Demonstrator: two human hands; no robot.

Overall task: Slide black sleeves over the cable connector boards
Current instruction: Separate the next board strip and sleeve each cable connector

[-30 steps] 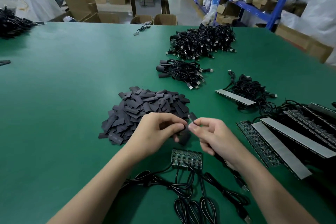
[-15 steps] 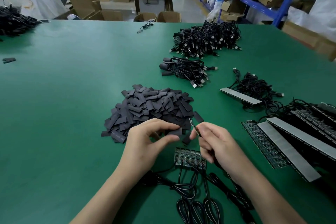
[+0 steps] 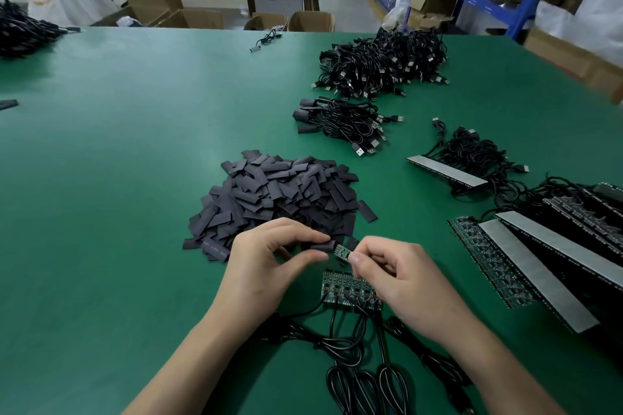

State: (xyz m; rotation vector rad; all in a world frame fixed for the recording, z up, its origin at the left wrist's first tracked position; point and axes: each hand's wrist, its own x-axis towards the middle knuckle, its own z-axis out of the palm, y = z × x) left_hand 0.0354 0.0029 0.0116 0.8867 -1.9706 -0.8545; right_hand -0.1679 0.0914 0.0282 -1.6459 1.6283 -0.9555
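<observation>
Item: sleeve fitting, insertion step, lower centre of frame. Left hand [image 3: 266, 266] pinches one black sleeve [image 3: 320, 246] between thumb and forefinger, mouth facing right. Right hand [image 3: 401, 283] pinches a small green connector board [image 3: 343, 251] by its near end, with the far end at the sleeve's mouth; whether it has entered cannot be told. Stock: sleeve pile [image 3: 279, 195] just above the hands; a row of unsleeved boards [image 3: 347, 293] on the green table [image 3: 118, 162] just below them. Next move, by judgement: keep the mouth open and push the board straight in. Change: half a second earlier the board stood tilted up-frame, apart from the sleeve; now it lies level against it.
</observation>
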